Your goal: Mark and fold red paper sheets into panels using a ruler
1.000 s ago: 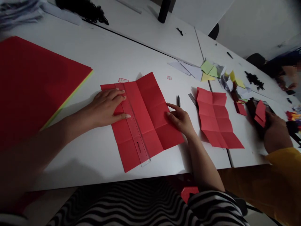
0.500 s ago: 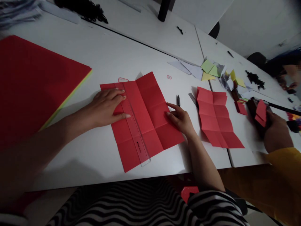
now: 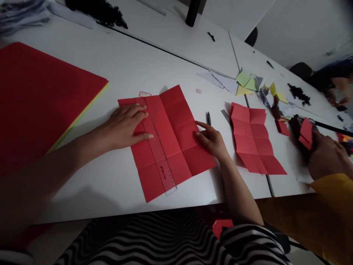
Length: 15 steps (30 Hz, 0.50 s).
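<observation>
A creased sheet of red paper (image 3: 172, 136) lies partly unfolded in front of me, its right side raised along the folds. Across its left part runs a clear plastic ruler (image 3: 162, 162), slanting from the top edge to past the bottom edge. My left hand (image 3: 128, 123) rests flat over the upper ruler and the paper, thumb spread away from the fingers. With thumb and fingers, my right hand (image 3: 211, 140) pinches the sheet's right edge. Beyond that hand lies a black pen (image 3: 209, 118).
On the left is a stack of large red sheets (image 3: 49, 95) with a yellow edge. At right lie another creased red sheet (image 3: 253, 140) and paper scraps (image 3: 248, 82). A co-worker's hand (image 3: 325, 154) in a yellow sleeve holds folded red paper (image 3: 306, 133).
My hands, the ruler and the red sheet stay practically where they were. The co-worker's hand at right has shifted slightly.
</observation>
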### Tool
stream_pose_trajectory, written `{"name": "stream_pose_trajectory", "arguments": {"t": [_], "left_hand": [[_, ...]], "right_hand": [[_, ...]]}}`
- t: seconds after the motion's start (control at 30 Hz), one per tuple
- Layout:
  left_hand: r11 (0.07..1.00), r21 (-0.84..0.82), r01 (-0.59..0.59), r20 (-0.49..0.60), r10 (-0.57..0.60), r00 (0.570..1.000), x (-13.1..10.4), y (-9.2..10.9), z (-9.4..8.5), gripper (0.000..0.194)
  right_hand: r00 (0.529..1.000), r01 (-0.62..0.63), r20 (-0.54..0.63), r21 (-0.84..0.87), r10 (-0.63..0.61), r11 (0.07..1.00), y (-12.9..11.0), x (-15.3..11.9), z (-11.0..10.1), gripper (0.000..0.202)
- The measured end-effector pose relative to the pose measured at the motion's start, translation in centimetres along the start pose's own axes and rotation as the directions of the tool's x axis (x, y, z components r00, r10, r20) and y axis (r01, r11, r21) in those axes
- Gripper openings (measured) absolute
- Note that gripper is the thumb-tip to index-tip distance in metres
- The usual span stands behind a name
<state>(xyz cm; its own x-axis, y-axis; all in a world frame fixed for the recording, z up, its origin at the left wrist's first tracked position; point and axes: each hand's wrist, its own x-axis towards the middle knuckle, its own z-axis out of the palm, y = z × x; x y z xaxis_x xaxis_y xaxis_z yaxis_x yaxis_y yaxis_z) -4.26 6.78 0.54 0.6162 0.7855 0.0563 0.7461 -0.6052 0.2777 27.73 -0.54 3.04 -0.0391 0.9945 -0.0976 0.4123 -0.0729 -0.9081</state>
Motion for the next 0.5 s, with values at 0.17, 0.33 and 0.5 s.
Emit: {"name": "stream_pose_trajectory", "arguments": {"t": [0.17,0.33,0.5], "left_hand": [[1.000,0.021,-0.020,-0.008,0.020,1.000,0.00,-0.03,-0.09,0.070],[0.999,0.041,0.022,0.008,-0.022,1.000,-0.11,0.26,-0.33,0.070],[0.999,0.044,0.027,0.013,-0.027,1.000,-0.51,0.75,-0.71,0.069]], "right_hand": [[1.000,-0.007,-0.003,0.004,0.007,1.000,-0.06,0.04,0.02,0.052],[0.999,-0.047,0.030,0.102,0.045,0.994,0.20,-0.03,-0.04,0.054],[0.987,-0.075,0.157,0.276,0.032,0.958,0.73,0.10,0.11,0.047]]}}
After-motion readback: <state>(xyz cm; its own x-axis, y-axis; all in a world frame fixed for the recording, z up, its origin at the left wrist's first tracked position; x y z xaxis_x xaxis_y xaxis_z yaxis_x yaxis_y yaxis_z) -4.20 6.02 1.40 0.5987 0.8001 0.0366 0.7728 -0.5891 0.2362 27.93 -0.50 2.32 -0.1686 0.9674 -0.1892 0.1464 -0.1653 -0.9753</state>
